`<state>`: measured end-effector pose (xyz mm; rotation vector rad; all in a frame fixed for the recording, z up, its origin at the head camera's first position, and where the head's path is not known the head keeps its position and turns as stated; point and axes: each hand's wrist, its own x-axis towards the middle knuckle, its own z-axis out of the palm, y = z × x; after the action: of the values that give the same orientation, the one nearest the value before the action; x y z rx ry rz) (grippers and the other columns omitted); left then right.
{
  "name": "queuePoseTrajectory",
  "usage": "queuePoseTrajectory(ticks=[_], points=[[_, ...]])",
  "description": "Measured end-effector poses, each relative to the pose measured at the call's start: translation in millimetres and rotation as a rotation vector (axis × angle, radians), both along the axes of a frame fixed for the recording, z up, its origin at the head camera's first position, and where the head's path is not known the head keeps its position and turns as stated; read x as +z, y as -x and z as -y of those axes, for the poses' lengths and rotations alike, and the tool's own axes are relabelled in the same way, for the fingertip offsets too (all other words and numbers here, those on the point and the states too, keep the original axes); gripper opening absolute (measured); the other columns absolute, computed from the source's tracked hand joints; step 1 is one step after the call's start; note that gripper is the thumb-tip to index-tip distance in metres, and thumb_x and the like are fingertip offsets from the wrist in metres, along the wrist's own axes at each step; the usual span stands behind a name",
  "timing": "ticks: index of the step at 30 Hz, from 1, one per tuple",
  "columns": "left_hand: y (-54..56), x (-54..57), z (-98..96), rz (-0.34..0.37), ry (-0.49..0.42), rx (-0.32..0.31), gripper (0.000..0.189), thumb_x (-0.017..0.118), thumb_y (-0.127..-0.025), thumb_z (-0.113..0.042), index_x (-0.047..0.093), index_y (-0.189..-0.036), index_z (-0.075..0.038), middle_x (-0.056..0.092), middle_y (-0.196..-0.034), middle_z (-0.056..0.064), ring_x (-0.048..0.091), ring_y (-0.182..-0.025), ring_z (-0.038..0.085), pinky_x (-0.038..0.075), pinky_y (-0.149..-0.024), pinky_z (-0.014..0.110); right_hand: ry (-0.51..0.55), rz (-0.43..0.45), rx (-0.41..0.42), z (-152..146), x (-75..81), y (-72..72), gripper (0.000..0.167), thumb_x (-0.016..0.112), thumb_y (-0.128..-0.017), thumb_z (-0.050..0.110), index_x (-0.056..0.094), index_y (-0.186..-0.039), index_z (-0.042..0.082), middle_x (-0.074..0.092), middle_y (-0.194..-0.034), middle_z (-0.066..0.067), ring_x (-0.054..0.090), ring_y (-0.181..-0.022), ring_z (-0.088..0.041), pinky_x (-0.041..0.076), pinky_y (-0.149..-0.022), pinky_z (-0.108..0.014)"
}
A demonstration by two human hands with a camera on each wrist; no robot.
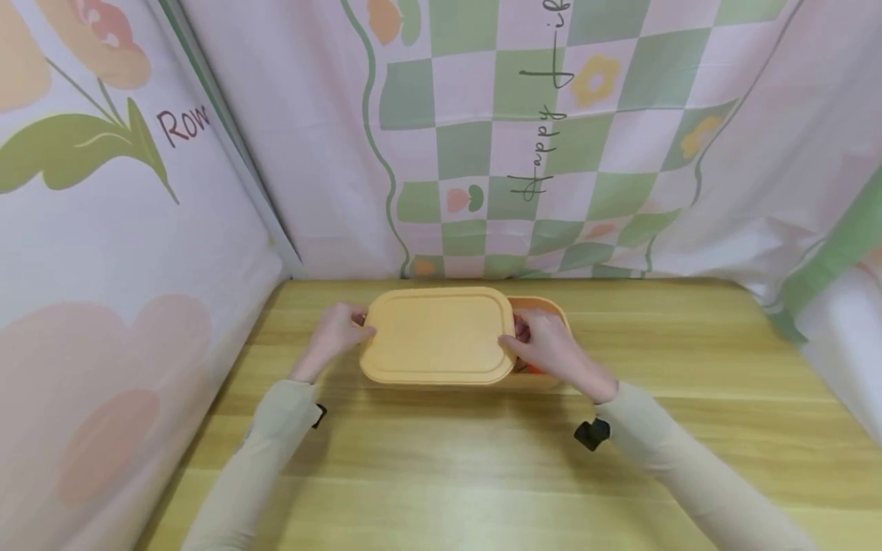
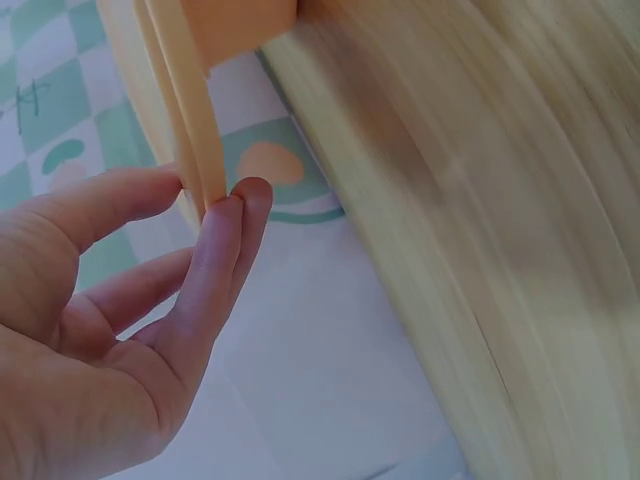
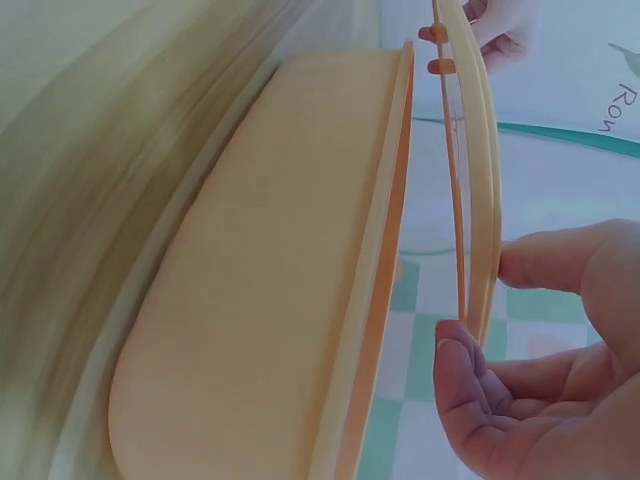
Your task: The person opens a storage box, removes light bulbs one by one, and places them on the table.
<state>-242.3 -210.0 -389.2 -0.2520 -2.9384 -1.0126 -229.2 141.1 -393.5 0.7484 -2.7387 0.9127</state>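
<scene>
A flat yellow lid [image 1: 438, 337] with rounded corners is held level over a yellow storage box [image 1: 544, 304], shifted left so the box's right end shows. My left hand [image 1: 334, 337] pinches the lid's left edge between thumb and fingers. At the other end my right hand [image 1: 551, 344] pinches the right edge, thumb on top and fingertips beneath. In the right wrist view, a gap separates the lid [image 3: 484, 180] from the rim of the box [image 3: 260, 250]. Something red and dark shows inside the box under my right hand; its kind cannot be made out.
The box stands on a wood-grain table [image 1: 441, 467] near its back edge. Behind it hangs a checkered green and white curtain [image 1: 468, 149]. A white flower-printed panel [image 1: 220, 252] borders the left side. Dark wrist devices, such as the right one [image 1: 592, 434], sit beneath both sleeves.
</scene>
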Motion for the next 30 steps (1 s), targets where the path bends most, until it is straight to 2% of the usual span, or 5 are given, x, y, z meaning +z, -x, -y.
queuePoseTrajectory(ticks=[6,12,18,21,30], points=[[-3.1,3.8,14.1,0.04,-0.005,0.07,0.026,0.071,-0.083,-0.007,0.074,-0.108,0.003,0.075,-0.098,0.023,0.07,-0.079,0.023,0.057,-0.063,0.024,0.042,0.035,-0.033,14,-0.6,-4.8,0.015,0.075,-0.085,0.015,0.067,-0.089,0.004,0.067,-0.076,-0.005,0.061,-0.069,-0.009,0.05,-0.061,-0.018],[-7.5,7.1,34.2,0.098,-0.055,0.097,0.027,0.069,-0.085,-0.006,0.073,-0.11,0.005,0.074,-0.101,0.024,0.069,-0.078,0.017,0.059,-0.064,0.023,0.059,0.021,-0.042,32,-0.8,-10.0,0.032,0.078,-0.081,0.017,0.069,-0.104,-0.003,0.071,-0.083,-0.009,0.068,-0.075,-0.017,0.059,-0.067,-0.027],[-12.8,8.9,54.2,0.154,-0.115,0.107,0.035,0.066,-0.087,-0.003,0.066,-0.119,0.011,0.07,-0.112,0.03,0.072,-0.077,0.016,0.064,-0.068,0.026,0.177,0.175,-0.008,49,-0.1,-12.7,0.037,0.077,-0.082,0.016,0.067,-0.112,-0.004,0.069,-0.088,-0.01,0.065,-0.078,-0.017,0.055,-0.068,-0.021],[-16.4,11.1,62.5,0.151,-0.094,0.136,0.035,0.066,-0.086,-0.004,0.066,-0.118,0.011,0.071,-0.111,0.03,0.072,-0.071,0.014,0.063,-0.067,0.026,0.212,0.225,-0.011,58,0.4,-12.9,0.043,0.078,-0.082,0.016,0.065,-0.117,-0.006,0.07,-0.093,-0.012,0.066,-0.081,-0.018,0.056,-0.069,-0.02],[-24.0,13.0,83.3,0.175,-0.026,0.184,0.031,0.064,-0.087,-0.008,0.067,-0.112,0.011,0.071,-0.108,0.028,0.071,-0.07,0.013,0.064,-0.069,0.029,0.262,0.317,-0.039,80,-5.0,-14.9,0.038,0.079,-0.082,0.013,0.064,-0.111,-0.007,0.072,-0.097,-0.017,0.069,-0.086,-0.021,0.062,-0.077,-0.029]])
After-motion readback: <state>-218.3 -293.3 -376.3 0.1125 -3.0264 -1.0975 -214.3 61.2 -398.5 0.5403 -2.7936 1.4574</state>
